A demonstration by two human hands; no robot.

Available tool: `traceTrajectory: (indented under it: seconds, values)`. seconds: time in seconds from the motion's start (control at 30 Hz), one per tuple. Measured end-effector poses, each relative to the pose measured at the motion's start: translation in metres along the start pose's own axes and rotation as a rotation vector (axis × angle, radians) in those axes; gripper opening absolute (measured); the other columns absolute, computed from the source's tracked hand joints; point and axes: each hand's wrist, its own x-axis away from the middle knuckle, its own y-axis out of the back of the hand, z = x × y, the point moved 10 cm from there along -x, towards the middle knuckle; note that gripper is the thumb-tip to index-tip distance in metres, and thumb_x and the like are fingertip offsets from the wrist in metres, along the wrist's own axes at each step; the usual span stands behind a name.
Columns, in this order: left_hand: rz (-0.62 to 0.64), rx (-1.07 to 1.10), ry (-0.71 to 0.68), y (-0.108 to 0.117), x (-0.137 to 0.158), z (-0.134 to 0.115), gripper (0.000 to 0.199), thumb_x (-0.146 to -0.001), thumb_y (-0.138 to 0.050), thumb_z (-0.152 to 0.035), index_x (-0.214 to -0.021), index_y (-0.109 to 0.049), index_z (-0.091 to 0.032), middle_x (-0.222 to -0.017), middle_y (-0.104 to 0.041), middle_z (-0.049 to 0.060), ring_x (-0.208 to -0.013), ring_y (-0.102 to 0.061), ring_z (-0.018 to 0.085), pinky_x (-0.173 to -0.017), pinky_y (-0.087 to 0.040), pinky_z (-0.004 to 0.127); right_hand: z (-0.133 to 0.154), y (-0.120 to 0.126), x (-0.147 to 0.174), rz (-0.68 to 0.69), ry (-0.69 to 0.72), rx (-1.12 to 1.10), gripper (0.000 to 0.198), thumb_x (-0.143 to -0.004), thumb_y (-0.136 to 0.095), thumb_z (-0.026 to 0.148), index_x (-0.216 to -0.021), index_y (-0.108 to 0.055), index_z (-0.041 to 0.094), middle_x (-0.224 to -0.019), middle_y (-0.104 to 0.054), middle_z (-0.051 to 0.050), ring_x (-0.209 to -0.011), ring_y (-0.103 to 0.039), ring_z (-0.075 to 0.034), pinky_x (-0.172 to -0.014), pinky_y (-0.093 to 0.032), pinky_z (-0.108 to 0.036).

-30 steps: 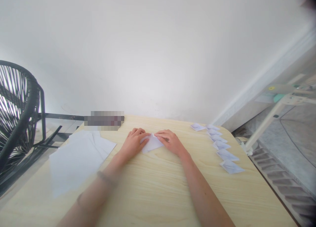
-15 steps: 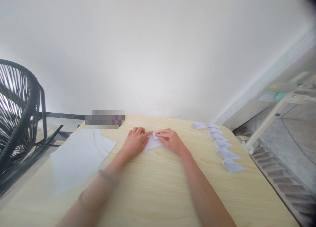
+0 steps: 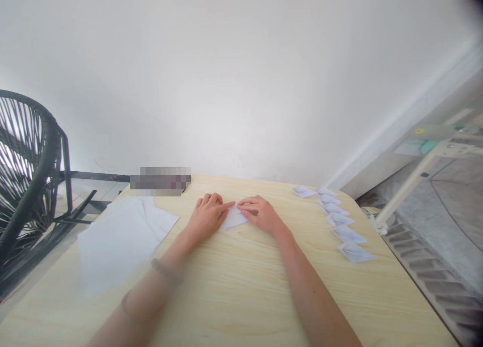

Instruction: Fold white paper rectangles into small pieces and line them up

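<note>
A small folded sheet of white paper (image 3: 234, 219) lies on the table between my hands, its narrow end pointing away from me. My left hand (image 3: 207, 215) holds the sheet's left side: the index finger reaches to the top point, the thumb rests lower along the edge, and the other fingers are curled. From the right, the fingertips of my right hand (image 3: 260, 213) are pinched together at the same top point. Part of the paper's upper edges is covered by my fingers.
Loose white sheets (image 3: 116, 241) overlap at the left of the wooden table (image 3: 234, 296). Several folded paper pieces (image 3: 354, 252) form a column along the right side. A dark woven chair (image 3: 49, 150) stands at left, a pale metal frame (image 3: 407, 191) at right, a wall behind.
The small flap that showed at the paper's top between my fingertips is no longer visible, and the surface looks flatter there. Both hands have barely shifted.
</note>
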Motion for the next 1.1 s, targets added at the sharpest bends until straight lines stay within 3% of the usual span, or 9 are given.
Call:
traceTrajectory:
  seconds: [0.4, 0.6, 0.73, 0.93, 1.1]
  values:
    - [-0.018, -0.057, 0.038, 0.002, -0.001, -0.001, 0.031, -0.085, -0.039, -0.029, -0.11, -0.054, -0.037, -0.094, -0.051, 0.005, -0.089, -0.043, 0.021, -0.074, -0.03, 0.035, 0.002, 0.003, 0.0, -0.027, -0.006, 0.0, 0.022, -0.076, -0.052, 0.016, -0.088, -0.068, 0.025, -0.094, -0.063, -0.001, -0.086, -0.054, -0.014, -0.079, -0.043, -0.03]
    - [-0.057, -0.011, 0.07, 0.004, -0.002, 0.001, 0.027, -0.084, -0.04, -0.037, -0.103, -0.059, -0.032, -0.098, -0.053, 0.005, -0.091, -0.043, 0.021, -0.075, -0.031, 0.034, -0.004, 0.006, 0.004, -0.031, -0.079, -0.064, 0.023, -0.072, -0.051, 0.01, -0.082, -0.068, 0.021, -0.09, -0.063, -0.003, -0.069, -0.056, -0.011, -0.06, -0.044, -0.023]
    - [-0.081, 0.057, 0.099, 0.002, -0.005, 0.005, 0.025, -0.083, -0.042, -0.037, -0.086, -0.063, -0.024, -0.095, -0.056, 0.003, -0.092, -0.044, 0.02, -0.076, -0.033, 0.032, -0.001, 0.005, 0.002, -0.052, -0.087, -0.045, 0.018, -0.072, -0.053, 0.013, -0.077, -0.068, 0.021, -0.087, -0.064, -0.002, -0.077, -0.057, -0.013, -0.067, -0.044, -0.024]
    - [-0.089, 0.157, 0.149, -0.002, -0.006, 0.014, 0.018, -0.079, -0.05, -0.037, -0.084, -0.062, -0.024, -0.09, -0.057, 0.003, -0.089, -0.047, 0.019, -0.078, -0.035, 0.033, -0.002, 0.003, -0.002, -0.07, -0.15, 0.007, 0.019, -0.078, -0.049, 0.02, -0.069, -0.066, 0.021, -0.081, -0.065, -0.002, -0.076, -0.056, -0.014, -0.07, -0.042, -0.026]
    - [-0.074, 0.282, 0.176, -0.007, -0.007, 0.02, 0.016, -0.076, -0.053, -0.034, -0.078, -0.061, -0.02, -0.085, -0.058, 0.003, -0.087, -0.049, 0.019, -0.077, -0.037, 0.032, -0.008, 0.003, -0.001, -0.093, -0.19, 0.023, 0.013, -0.072, -0.058, 0.026, -0.083, -0.063, 0.021, -0.08, -0.062, -0.002, -0.072, -0.053, -0.013, -0.068, -0.04, -0.026]
